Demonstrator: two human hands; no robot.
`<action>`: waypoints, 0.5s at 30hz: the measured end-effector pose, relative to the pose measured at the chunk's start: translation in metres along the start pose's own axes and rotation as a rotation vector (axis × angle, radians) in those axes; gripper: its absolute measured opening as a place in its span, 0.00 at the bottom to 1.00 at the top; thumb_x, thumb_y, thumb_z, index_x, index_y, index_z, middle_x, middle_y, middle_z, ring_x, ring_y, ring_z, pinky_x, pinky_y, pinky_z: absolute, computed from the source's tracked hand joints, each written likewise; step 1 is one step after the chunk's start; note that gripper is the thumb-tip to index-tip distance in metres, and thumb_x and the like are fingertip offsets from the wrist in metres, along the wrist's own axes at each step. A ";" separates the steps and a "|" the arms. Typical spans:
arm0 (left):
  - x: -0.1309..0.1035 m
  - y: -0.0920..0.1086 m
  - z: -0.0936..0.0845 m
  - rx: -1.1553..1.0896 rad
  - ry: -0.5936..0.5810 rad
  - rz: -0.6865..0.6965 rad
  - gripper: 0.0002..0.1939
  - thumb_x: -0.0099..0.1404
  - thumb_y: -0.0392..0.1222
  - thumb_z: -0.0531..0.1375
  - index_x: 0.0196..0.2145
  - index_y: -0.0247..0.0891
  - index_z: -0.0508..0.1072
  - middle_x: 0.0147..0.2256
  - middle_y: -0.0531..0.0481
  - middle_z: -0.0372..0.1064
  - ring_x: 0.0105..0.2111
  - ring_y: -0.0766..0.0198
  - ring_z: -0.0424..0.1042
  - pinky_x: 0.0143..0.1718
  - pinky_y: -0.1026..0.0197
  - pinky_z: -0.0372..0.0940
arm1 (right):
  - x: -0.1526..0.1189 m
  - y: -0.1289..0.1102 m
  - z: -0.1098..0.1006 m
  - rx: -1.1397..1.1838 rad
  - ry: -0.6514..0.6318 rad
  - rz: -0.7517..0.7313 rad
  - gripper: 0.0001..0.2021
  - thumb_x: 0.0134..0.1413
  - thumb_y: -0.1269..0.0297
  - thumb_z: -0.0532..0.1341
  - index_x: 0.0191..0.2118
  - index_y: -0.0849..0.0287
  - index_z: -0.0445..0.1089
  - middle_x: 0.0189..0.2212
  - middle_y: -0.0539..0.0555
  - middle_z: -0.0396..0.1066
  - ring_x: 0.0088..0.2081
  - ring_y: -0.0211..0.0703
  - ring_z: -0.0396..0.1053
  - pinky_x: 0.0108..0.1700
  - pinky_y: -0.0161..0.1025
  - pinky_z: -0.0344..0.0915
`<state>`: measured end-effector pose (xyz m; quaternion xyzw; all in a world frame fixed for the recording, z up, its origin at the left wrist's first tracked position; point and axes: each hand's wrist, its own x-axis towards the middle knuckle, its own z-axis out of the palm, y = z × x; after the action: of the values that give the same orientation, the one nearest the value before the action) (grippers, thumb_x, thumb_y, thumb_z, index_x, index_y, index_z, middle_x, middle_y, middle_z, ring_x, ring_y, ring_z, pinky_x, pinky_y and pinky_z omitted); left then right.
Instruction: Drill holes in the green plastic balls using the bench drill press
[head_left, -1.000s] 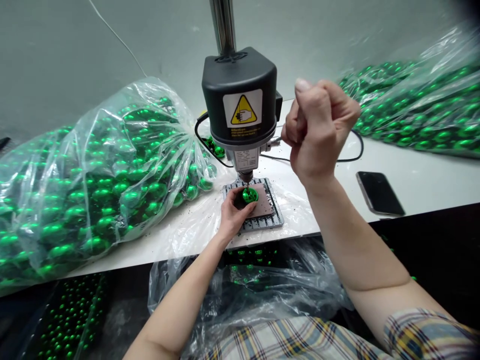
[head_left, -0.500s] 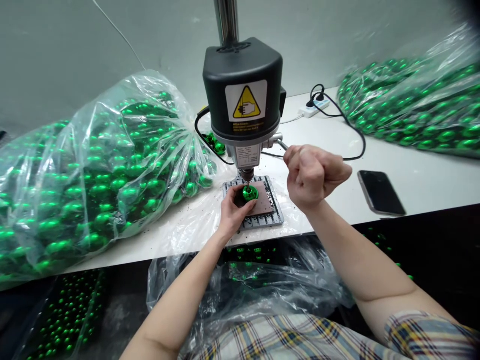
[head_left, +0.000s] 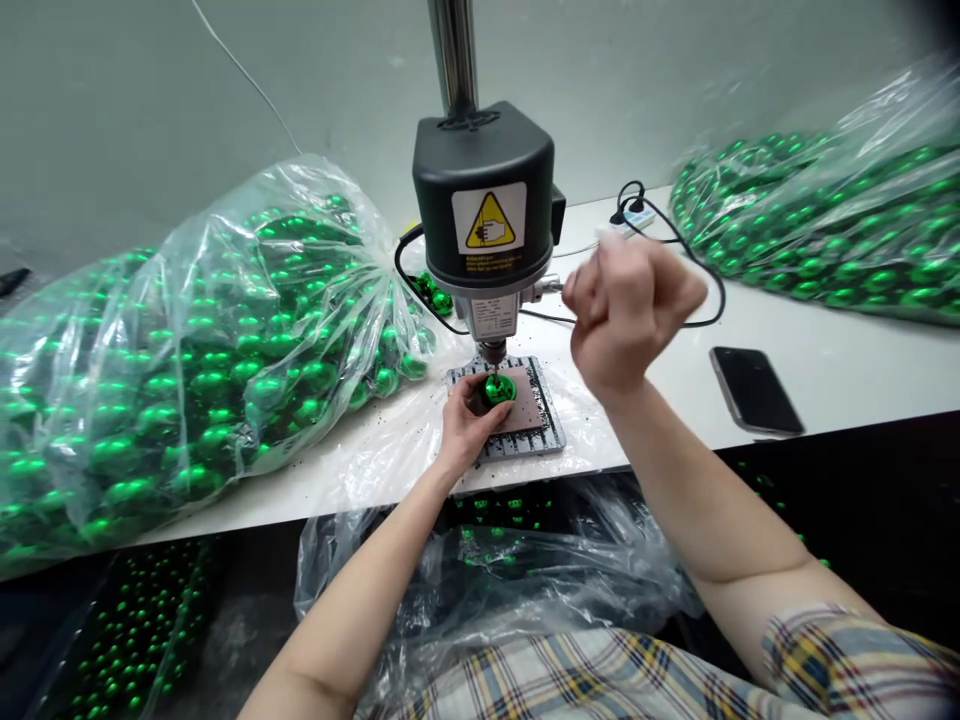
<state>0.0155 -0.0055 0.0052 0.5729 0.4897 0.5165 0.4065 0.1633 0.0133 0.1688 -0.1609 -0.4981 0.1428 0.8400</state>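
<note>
A shiny green ball [head_left: 500, 390] sits under the bit of a bench drill press [head_left: 484, 190], with dark flecks on its top. My left hand [head_left: 465, 425] pinches the ball from the left side between thumb and fingers. Beneath the ball lies a pinkish board [head_left: 529, 408] on the slotted metal base [head_left: 553, 430]. The drill chuck [head_left: 493, 351] is just above the ball, and the bit's tip appears to meet it. On the right, my right hand [head_left: 630, 310] is closed in a fist around the feed lever [head_left: 552, 284], mostly hidden by the fingers.
Clear plastic bags of green balls lie at left [head_left: 210, 360] and right [head_left: 832, 220]. A phone [head_left: 757, 390] rests near the table's front edge. Behind, a power strip [head_left: 634, 220] feeds a black cable. Dark shavings dot the base; plastic sheeting [head_left: 555, 570] hangs over my lap.
My right hand has swung a little upward with the lever. The view has tilted slightly, so the drill head shows lower. My left hand still holds the ball in place.
</note>
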 end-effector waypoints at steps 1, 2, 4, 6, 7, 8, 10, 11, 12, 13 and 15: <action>-0.002 0.005 -0.001 0.028 0.017 0.007 0.26 0.53 0.44 0.73 0.48 0.38 0.73 0.47 0.43 0.73 0.47 0.55 0.74 0.51 0.53 0.69 | 0.013 -0.003 0.008 -0.031 -0.002 0.100 0.27 0.61 0.56 0.64 0.16 0.56 0.52 0.12 0.44 0.48 0.15 0.32 0.48 0.19 0.38 0.45; -0.005 0.011 -0.003 0.070 0.052 0.021 0.24 0.53 0.44 0.73 0.47 0.38 0.73 0.46 0.43 0.73 0.46 0.55 0.74 0.51 0.53 0.68 | 0.026 -0.004 0.015 -0.034 -0.009 0.175 0.28 0.60 0.51 0.65 0.16 0.55 0.53 0.11 0.44 0.48 0.14 0.32 0.47 0.17 0.38 0.43; -0.018 0.030 -0.016 0.187 0.112 0.059 0.21 0.53 0.43 0.73 0.43 0.39 0.74 0.43 0.44 0.74 0.45 0.54 0.73 0.50 0.53 0.67 | 0.048 -0.004 0.024 -0.070 -0.050 0.334 0.29 0.59 0.44 0.63 0.17 0.54 0.52 0.12 0.44 0.49 0.14 0.32 0.45 0.16 0.37 0.42; -0.037 0.054 -0.039 0.318 -0.018 0.072 0.19 0.52 0.44 0.73 0.40 0.40 0.75 0.40 0.46 0.74 0.42 0.54 0.73 0.47 0.54 0.66 | 0.059 0.001 0.027 -0.092 -0.077 0.415 0.29 0.58 0.41 0.63 0.18 0.54 0.51 0.13 0.44 0.49 0.15 0.32 0.45 0.15 0.36 0.42; -0.045 0.065 -0.053 0.375 -0.211 0.066 0.20 0.50 0.46 0.74 0.40 0.41 0.76 0.39 0.47 0.74 0.40 0.55 0.73 0.43 0.56 0.66 | 0.061 0.003 0.027 -0.096 -0.087 0.426 0.29 0.58 0.41 0.63 0.19 0.54 0.51 0.13 0.44 0.49 0.15 0.32 0.45 0.15 0.36 0.42; -0.051 0.074 -0.068 0.421 -0.448 0.054 0.22 0.49 0.48 0.75 0.41 0.42 0.77 0.39 0.48 0.75 0.39 0.55 0.73 0.41 0.57 0.66 | 0.062 0.005 0.026 -0.091 -0.095 0.424 0.29 0.58 0.42 0.64 0.19 0.54 0.51 0.13 0.44 0.49 0.15 0.31 0.46 0.15 0.36 0.42; -0.048 0.084 -0.093 0.495 -0.732 0.047 0.20 0.53 0.50 0.73 0.43 0.45 0.79 0.39 0.48 0.77 0.39 0.54 0.74 0.40 0.58 0.66 | 0.059 0.008 0.024 -0.066 -0.097 0.408 0.28 0.58 0.44 0.65 0.19 0.54 0.51 0.13 0.44 0.48 0.15 0.31 0.46 0.15 0.36 0.41; -0.037 0.085 -0.102 0.532 -0.720 0.052 0.15 0.57 0.48 0.70 0.43 0.45 0.79 0.39 0.48 0.77 0.39 0.54 0.74 0.41 0.57 0.66 | 0.057 0.007 0.024 -0.048 -0.091 0.403 0.28 0.58 0.46 0.65 0.19 0.54 0.51 0.13 0.44 0.48 0.14 0.31 0.45 0.15 0.36 0.41; -0.020 0.081 -0.108 0.564 -0.613 0.065 0.09 0.62 0.45 0.66 0.41 0.44 0.79 0.38 0.47 0.77 0.39 0.53 0.74 0.43 0.56 0.66 | 0.056 0.007 0.024 -0.027 -0.081 0.402 0.27 0.59 0.50 0.65 0.19 0.54 0.52 0.13 0.44 0.48 0.14 0.30 0.45 0.15 0.36 0.40; 0.003 0.076 -0.111 0.583 -0.451 0.081 0.05 0.64 0.41 0.63 0.37 0.43 0.79 0.37 0.46 0.77 0.38 0.53 0.74 0.45 0.54 0.66 | 0.055 0.005 0.024 -0.007 -0.072 0.405 0.26 0.59 0.54 0.66 0.18 0.54 0.53 0.13 0.44 0.48 0.14 0.30 0.45 0.15 0.35 0.39; 0.057 0.060 -0.107 0.531 -0.124 0.138 0.08 0.60 0.31 0.60 0.33 0.40 0.78 0.37 0.43 0.75 0.42 0.50 0.73 0.53 0.49 0.64 | 0.054 0.003 0.024 0.026 -0.049 0.403 0.23 0.58 0.63 0.65 0.17 0.55 0.54 0.12 0.44 0.49 0.13 0.29 0.45 0.14 0.35 0.38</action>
<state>-0.0822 0.0348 0.0893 0.7219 0.5418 0.3604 0.2354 0.1669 0.0405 0.2215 -0.2429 -0.4741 0.3183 0.7841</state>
